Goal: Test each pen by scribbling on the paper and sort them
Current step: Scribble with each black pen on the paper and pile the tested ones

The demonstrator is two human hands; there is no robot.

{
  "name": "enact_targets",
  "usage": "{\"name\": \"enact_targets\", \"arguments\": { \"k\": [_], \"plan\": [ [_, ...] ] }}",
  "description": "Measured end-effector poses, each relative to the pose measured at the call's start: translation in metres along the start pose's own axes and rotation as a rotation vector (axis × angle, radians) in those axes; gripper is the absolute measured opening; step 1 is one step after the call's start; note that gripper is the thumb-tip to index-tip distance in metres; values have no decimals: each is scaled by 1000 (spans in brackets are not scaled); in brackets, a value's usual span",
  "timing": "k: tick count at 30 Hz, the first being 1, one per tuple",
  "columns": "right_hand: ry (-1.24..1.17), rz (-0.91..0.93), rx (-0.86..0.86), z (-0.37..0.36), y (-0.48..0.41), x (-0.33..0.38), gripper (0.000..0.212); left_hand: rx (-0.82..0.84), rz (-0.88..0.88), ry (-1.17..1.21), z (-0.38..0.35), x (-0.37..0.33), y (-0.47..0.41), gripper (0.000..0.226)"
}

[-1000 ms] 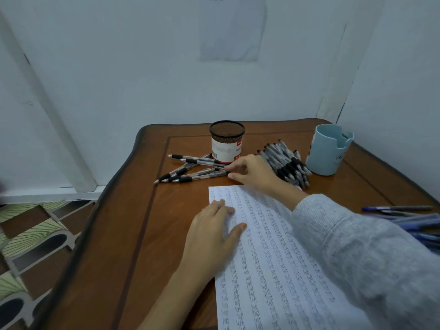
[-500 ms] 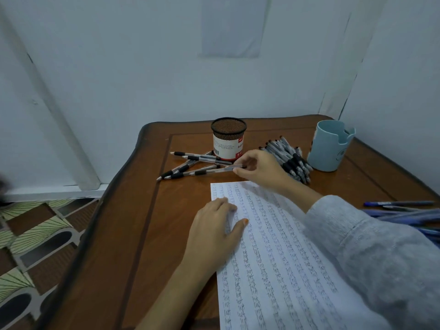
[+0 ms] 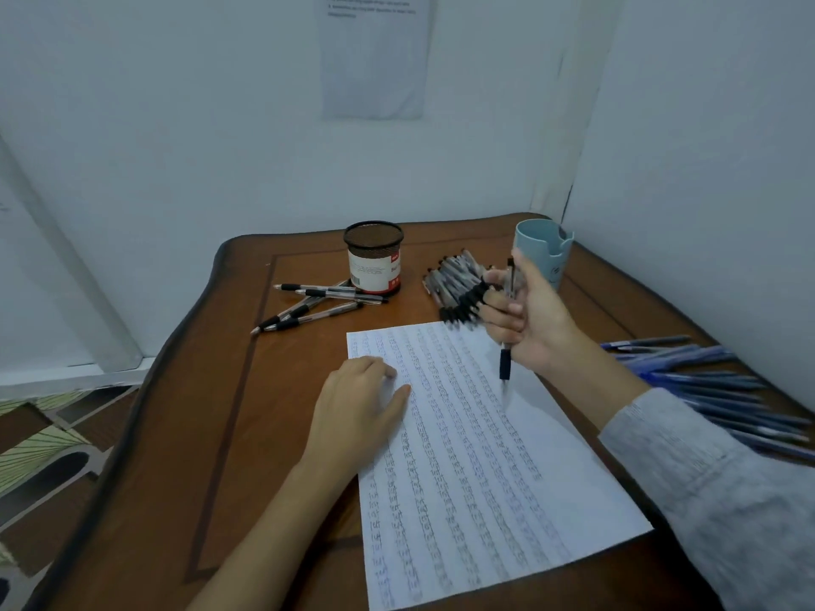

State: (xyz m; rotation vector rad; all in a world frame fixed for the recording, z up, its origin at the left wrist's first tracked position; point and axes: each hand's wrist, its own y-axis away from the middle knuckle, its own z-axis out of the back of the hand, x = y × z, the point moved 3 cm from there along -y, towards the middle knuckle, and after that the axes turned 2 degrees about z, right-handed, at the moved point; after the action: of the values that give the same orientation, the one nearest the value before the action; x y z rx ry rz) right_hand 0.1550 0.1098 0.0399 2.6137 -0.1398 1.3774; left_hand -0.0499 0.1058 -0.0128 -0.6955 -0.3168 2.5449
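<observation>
Wooden table [image 3: 185, 434]: right hand [image 3: 536, 321] holds pen [image 3: 505, 362] above paper [image 3: 485, 456].

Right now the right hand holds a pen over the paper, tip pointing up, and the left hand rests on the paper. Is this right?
Not quite: in the head view the pen points tip down, not up. The right hand holds it over the paper, where the left hand rests.
</observation>
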Motion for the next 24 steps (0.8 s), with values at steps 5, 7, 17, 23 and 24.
{"name": "enact_targets", "arguments": {
  "k": [5,7,17,23,24],
  "plan": [
    [-68,-67,-41,16,25,-1,43,7,-149,40,0,-17,7,30],
    [-117,-81,-22,21,35,-2,47,54,-174,82,-2,-24,11,35],
    [145,-277,101,50,90,-10,52,380,-330,114,-16,-51,30,64],
    [373,-218,-5,63,106,-20,42,401,-308,108,-15,-51,29,65],
    [416,-156,-38,65,107,-21,36,405,-307,104,-16,-51,29,67]
  ]
}}
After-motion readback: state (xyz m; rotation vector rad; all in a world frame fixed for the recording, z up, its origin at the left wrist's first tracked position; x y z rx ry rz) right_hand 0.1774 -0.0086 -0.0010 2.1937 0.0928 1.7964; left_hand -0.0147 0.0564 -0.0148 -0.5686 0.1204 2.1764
